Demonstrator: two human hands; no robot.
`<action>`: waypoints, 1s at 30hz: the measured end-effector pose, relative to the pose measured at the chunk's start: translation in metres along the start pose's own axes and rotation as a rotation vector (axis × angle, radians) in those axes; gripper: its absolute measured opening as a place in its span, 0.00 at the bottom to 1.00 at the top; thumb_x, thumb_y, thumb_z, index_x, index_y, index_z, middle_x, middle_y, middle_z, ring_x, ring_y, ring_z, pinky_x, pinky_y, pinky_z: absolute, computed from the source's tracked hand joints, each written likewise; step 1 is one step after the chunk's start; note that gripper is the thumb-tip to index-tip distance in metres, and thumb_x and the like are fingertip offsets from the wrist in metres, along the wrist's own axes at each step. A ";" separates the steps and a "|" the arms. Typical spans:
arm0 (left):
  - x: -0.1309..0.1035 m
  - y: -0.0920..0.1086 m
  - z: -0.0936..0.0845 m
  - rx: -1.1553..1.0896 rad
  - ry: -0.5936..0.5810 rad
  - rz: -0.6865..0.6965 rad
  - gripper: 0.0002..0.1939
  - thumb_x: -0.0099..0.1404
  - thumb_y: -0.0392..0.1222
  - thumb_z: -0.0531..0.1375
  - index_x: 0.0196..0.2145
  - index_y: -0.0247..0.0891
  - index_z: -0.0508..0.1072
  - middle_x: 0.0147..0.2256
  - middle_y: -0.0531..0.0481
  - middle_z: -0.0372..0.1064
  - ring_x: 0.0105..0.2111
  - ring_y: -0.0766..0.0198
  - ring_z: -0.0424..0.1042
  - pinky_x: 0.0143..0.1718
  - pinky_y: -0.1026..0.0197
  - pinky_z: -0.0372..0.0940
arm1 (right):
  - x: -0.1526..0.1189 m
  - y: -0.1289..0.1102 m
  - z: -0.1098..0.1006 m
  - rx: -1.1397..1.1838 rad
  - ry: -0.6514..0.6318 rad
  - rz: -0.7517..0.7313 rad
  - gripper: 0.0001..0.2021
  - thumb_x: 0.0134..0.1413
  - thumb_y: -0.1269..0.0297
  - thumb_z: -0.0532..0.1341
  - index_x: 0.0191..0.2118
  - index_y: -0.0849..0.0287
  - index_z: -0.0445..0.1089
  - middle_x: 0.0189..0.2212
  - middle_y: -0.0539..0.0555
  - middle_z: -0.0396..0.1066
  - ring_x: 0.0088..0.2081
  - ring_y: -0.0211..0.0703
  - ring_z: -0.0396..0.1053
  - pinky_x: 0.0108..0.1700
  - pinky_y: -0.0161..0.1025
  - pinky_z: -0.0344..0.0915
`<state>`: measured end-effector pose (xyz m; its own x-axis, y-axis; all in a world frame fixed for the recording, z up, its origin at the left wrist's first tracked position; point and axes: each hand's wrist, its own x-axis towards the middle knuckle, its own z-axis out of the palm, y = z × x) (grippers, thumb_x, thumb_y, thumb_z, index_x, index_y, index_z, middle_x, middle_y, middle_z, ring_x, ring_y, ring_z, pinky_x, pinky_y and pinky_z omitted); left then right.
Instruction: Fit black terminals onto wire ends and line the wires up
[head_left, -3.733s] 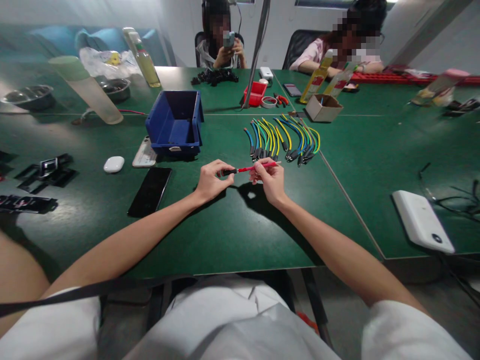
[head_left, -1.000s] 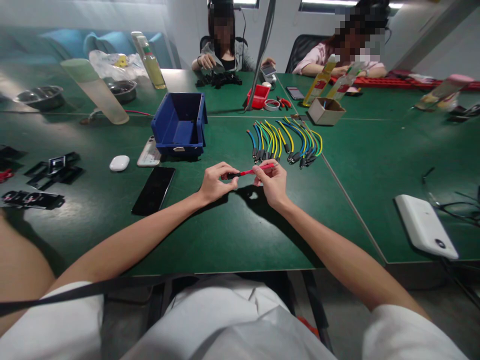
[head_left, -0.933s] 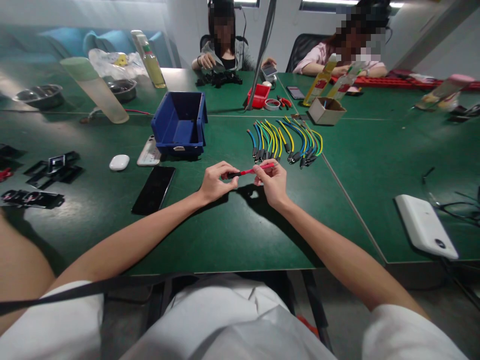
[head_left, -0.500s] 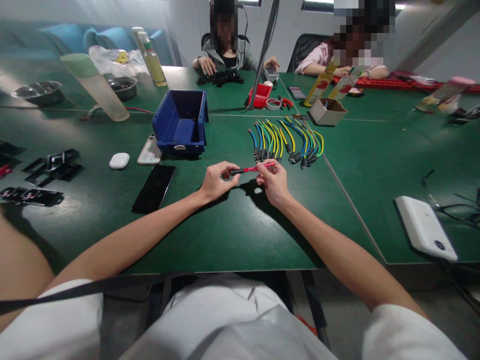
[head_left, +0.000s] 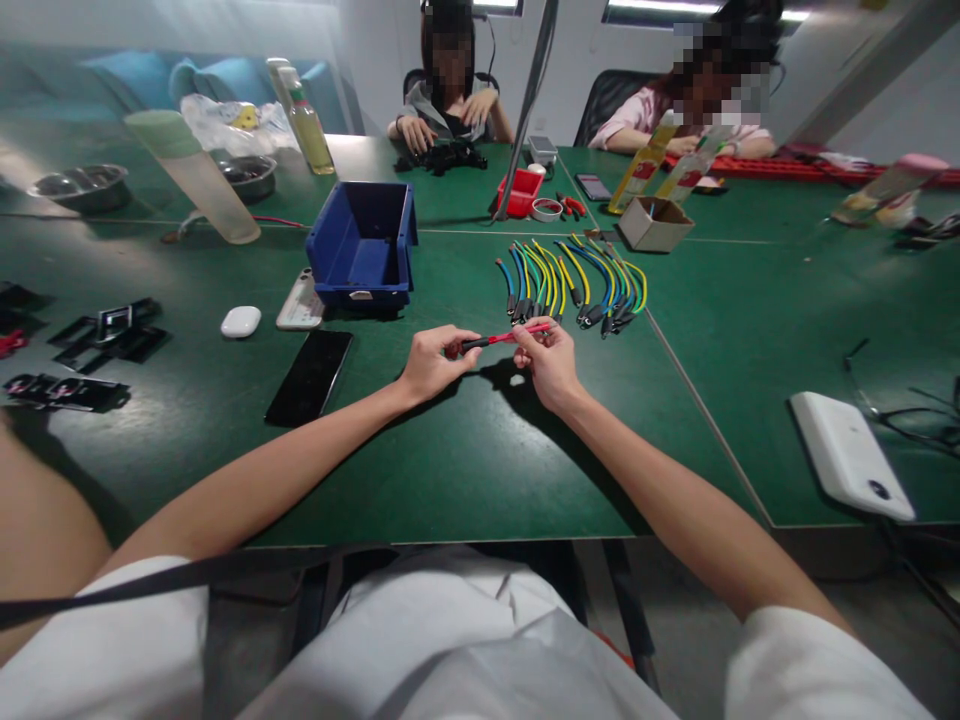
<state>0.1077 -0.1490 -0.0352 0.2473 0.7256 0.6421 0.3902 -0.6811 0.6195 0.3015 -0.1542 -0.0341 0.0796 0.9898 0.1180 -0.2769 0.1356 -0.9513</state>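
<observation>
Between my two hands, just above the table, a short red cable (head_left: 501,339) with a black sleeved end lies nearly level. My left hand (head_left: 436,362) pinches the black end between thumb and fingers. The red part is gripped by my right hand (head_left: 550,362), and its tip pokes out past the fingers. Right behind my hands lie two groups of short cables, a left bunch (head_left: 541,278) and a right bunch (head_left: 611,280), in yellow, blue and green with black sleeves and metal lugs at their near ends.
A blue bin (head_left: 360,245) and a black phone (head_left: 309,378) are left of my hands, with a white earbud case (head_left: 241,322) further left. A small cardboard box (head_left: 656,224) stands behind the cables. At right lies a white device (head_left: 851,455). Two people sit opposite.
My hands and the red cable hold almost the same pose. Across the table, one person's hand has lifted from the grey device towards the chest.
</observation>
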 end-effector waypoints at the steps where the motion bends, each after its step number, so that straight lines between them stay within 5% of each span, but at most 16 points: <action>1: 0.000 0.000 0.000 0.001 -0.004 0.001 0.08 0.59 0.38 0.64 0.36 0.34 0.78 0.21 0.55 0.65 0.21 0.71 0.62 0.26 0.66 0.58 | 0.000 0.000 0.000 -0.003 0.001 -0.002 0.17 0.43 0.56 0.72 0.32 0.57 0.65 0.21 0.45 0.68 0.17 0.30 0.63 0.18 0.28 0.59; 30: -0.001 -0.001 0.001 0.002 -0.037 0.036 0.10 0.62 0.42 0.63 0.39 0.35 0.78 0.22 0.54 0.65 0.22 0.70 0.63 0.27 0.65 0.58 | 0.002 -0.001 -0.002 -0.018 -0.007 0.061 0.20 0.41 0.52 0.72 0.32 0.57 0.64 0.21 0.45 0.69 0.16 0.30 0.62 0.18 0.28 0.59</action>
<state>0.1076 -0.1495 -0.0367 0.2941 0.7037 0.6468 0.3819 -0.7069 0.5954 0.3034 -0.1529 -0.0332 0.0565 0.9965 0.0618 -0.2636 0.0746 -0.9617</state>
